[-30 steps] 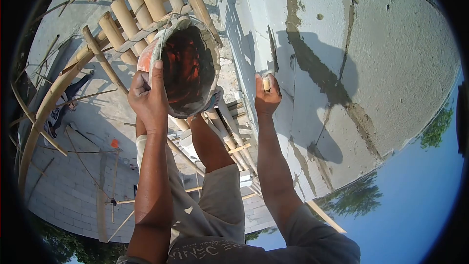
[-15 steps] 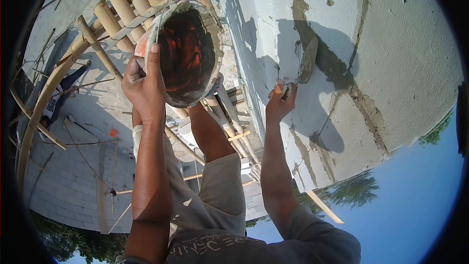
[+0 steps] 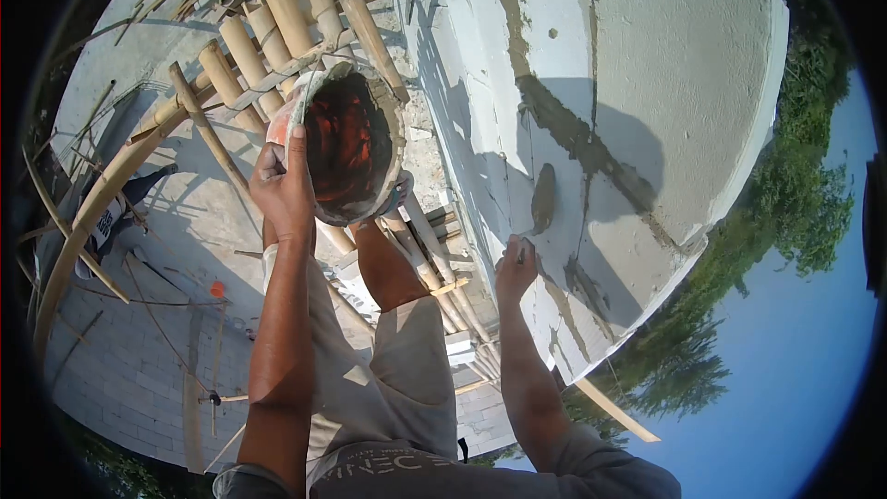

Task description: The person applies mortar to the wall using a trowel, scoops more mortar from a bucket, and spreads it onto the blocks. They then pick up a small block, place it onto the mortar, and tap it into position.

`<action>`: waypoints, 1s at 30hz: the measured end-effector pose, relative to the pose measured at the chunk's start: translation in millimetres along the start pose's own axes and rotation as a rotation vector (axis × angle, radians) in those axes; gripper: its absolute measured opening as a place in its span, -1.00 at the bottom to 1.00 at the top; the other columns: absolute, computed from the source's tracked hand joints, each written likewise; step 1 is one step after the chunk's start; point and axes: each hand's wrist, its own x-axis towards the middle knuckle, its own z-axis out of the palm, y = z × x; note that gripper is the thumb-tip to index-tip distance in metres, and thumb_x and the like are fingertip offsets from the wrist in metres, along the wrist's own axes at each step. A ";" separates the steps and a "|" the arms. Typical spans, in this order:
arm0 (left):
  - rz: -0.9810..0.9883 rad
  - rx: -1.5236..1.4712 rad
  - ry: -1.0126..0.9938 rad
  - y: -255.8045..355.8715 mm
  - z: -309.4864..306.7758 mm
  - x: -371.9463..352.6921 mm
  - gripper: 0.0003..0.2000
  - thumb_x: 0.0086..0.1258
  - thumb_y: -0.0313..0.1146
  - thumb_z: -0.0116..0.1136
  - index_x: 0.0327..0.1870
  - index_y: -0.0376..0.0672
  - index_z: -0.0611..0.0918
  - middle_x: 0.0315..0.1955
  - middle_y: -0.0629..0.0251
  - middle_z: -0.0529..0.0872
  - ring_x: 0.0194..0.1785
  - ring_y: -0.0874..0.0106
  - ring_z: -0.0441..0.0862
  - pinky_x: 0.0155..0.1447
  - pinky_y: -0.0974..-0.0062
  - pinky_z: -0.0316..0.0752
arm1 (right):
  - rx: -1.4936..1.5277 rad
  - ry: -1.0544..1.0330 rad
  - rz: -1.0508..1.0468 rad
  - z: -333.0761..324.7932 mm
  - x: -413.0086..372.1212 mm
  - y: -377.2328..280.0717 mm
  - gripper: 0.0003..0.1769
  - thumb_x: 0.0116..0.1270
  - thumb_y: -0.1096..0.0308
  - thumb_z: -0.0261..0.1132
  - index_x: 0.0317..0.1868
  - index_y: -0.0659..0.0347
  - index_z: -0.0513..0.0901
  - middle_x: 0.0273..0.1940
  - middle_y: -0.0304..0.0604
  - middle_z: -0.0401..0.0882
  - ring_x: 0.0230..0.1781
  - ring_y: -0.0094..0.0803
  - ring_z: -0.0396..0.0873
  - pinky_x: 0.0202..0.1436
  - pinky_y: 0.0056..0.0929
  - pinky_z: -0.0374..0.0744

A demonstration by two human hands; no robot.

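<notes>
My left hand (image 3: 285, 183) is closed on the rim of a mortar-smeared bucket (image 3: 399, 143), thumb laid over the edge. The bucket is tipped so its reddish, shadowed inside shows, with grey mortar caked along the lip. In my right hand (image 3: 516, 268) is the handle of a trowel, fingers wrapped round it. The trowel blade (image 3: 544, 199), coated in grey mortar, is close against the pale block wall (image 3: 684, 65). Above and right of the blade, a wet mortar band (image 3: 582, 137) runs along a joint, inside the shadow on the wall.
Bamboo scaffolding (image 3: 242, 51) stands left of the wall, with more poles (image 3: 420, 249) beneath my legs. Far below at the left, a person (image 3: 106, 222) is partly visible near a curved bamboo pole (image 3: 92, 208). Trees (image 3: 795, 194) rise beyond the wall's edge.
My right hand and the trowel have drawn back along the wall, away from the mortar band's junction. The view has turned slightly. The left hand still grips the bucket.
</notes>
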 end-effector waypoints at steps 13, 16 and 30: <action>0.790 0.531 -0.137 177.4 -68.6 -78.4 -0.75 0.02 -0.38 0.39 -0.32 -0.20 0.57 -0.35 0.21 0.54 -0.18 0.19 0.49 0.12 0.27 0.29 | -0.154 -0.385 -0.513 -76.2 -133.9 -129.2 -0.60 0.30 0.22 0.46 0.05 0.17 0.55 -0.45 -0.08 0.63 -0.47 -0.35 0.59 -0.33 -0.30 0.56; 1.021 0.341 -0.099 234.1 -91.8 -94.3 -0.74 -0.04 -0.41 0.39 -0.33 -0.22 0.57 -0.31 0.20 0.55 -0.16 0.17 0.50 0.11 0.22 0.31 | -0.096 -0.456 -0.460 -97.6 -137.6 -158.9 -0.59 0.30 0.22 0.47 0.06 0.15 0.56 -0.45 -0.07 0.64 -0.46 -0.29 0.63 -0.31 -0.29 0.57; 0.367 -0.712 -0.373 378.3 -140.0 -120.7 -0.79 0.17 -0.58 0.37 -0.41 -0.13 0.51 -0.40 0.40 0.66 -0.35 0.61 0.54 -0.17 0.59 0.46 | 0.017 -0.308 -0.995 -232.2 -188.3 -312.7 -0.54 0.36 0.25 0.39 0.22 0.18 0.58 0.02 0.14 0.69 0.00 0.00 0.70 0.08 -0.17 0.62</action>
